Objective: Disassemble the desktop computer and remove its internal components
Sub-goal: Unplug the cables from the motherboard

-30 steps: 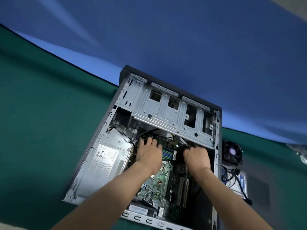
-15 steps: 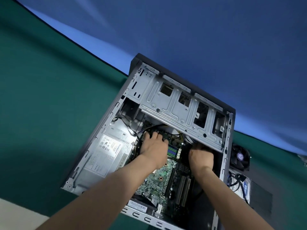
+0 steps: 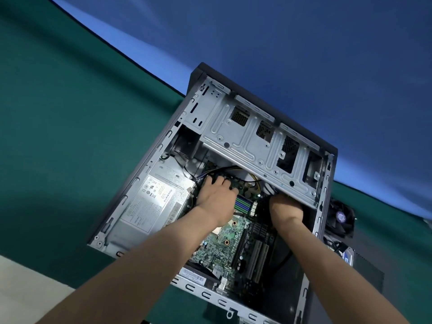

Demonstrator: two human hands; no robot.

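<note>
A desktop computer case (image 3: 236,183) is seen lying on its side on a green-covered tabletop (image 3: 70,136), its side panel already off and its interior exposed. Both hands are reached deep inside: the left hand (image 3: 216,194) is laid over the far end of the motherboard (image 3: 222,244), fingers spread and pressed down among the cables (image 3: 224,170) beside the power supply (image 3: 154,199), while the right hand (image 3: 285,206) is curled under the edge of the metal drive cage (image 3: 261,146); what that grip encloses is hidden, so whether anything is held cannot be told. Outside the case, just to its right, a black cooling fan (image 3: 341,217) and a drive with loose wires (image 3: 346,254) are seen set down on the tabletop, which suggests that some parts have been taken out. A dark flat panel (image 3: 367,272) is also visible there. The disassembly is judged partly done: the power supply, the motherboard, its expansion slots (image 3: 257,260) and the cabling are all still seated inside. The step in hand is thought to be the freeing of connectors at the board's far edge, with the largest components left to be removed.
</note>
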